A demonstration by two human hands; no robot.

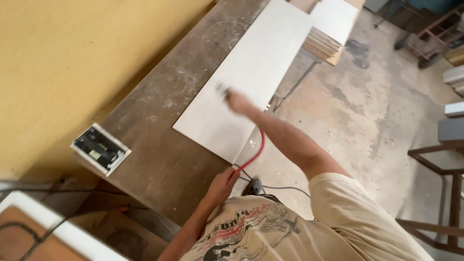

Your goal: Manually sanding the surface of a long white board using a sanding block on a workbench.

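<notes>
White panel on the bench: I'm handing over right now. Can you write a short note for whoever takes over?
Right hand: stretched out over the white panel, closed on a small dark tool that is too blurred to identify.
Left hand: at the near edge of the workbench, by the end of the red hose; its grip is unclear.
Things: the panel lies flat on the dusty bench. A stack of boards sits at the far end.
Done: the panel is laid out and the tool is on it.
Left: the panel shows no visible marks, so progress is unclear.
</notes>
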